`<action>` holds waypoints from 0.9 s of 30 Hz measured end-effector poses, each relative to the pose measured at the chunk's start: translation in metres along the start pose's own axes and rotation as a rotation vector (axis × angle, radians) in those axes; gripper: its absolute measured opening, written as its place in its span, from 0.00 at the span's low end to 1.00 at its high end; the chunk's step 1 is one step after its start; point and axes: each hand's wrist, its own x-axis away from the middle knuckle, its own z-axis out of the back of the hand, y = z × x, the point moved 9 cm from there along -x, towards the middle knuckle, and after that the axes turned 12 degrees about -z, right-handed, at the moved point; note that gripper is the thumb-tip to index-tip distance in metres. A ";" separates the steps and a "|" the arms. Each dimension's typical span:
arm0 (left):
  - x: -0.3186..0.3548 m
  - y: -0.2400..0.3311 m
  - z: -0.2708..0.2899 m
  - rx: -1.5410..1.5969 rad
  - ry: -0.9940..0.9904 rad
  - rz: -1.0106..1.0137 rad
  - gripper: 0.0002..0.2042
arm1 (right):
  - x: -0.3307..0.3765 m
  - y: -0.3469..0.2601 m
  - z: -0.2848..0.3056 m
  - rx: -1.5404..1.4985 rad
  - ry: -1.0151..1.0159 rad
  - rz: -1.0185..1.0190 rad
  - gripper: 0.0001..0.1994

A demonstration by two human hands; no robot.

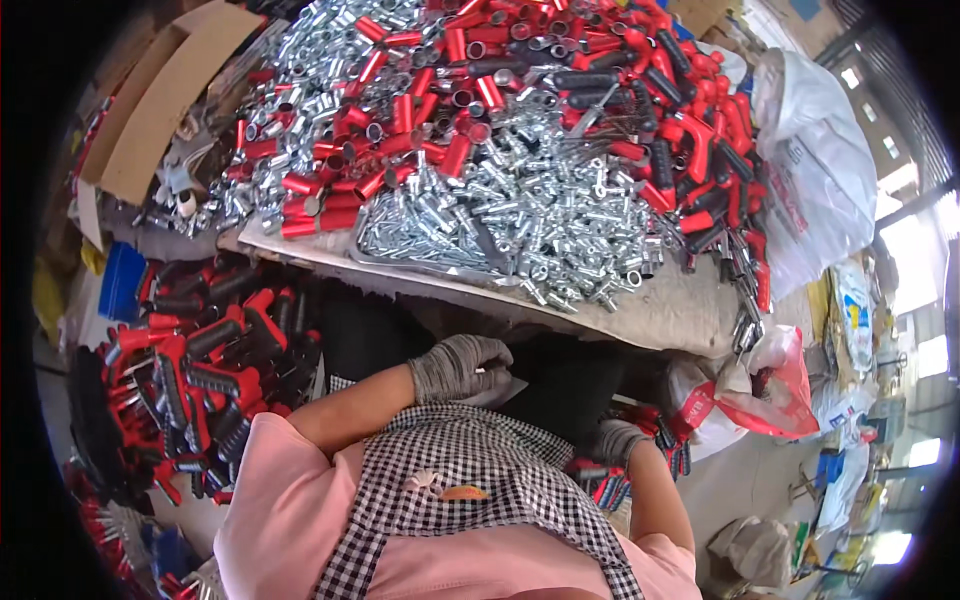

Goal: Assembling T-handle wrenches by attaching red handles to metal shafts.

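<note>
My left hand [458,369], in a grey knit glove, is over my lap below the table edge. Its fingers are curled, and a small pale bit shows between them; what it is I cannot make out. A flat greyish piece [499,392] shows just under that hand. My right hand [617,441], gloved the same way, is low at my right side, its fingers mostly hidden. Next to it are several red and black handled tools [650,425], partly covered by my arm and leg.
The table [670,312] bears heaped silver metal fittings [560,205], red tubes [455,155] and red-black handles [690,140]. Red-black handled tools [205,375] pile up at left. A cardboard box [150,110] stands far left; white plastic bags [815,160] stand right.
</note>
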 end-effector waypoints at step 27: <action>-0.141 0.004 0.400 -1.265 0.381 0.123 0.16 | 0.038 -0.218 0.270 -0.485 0.903 0.800 0.15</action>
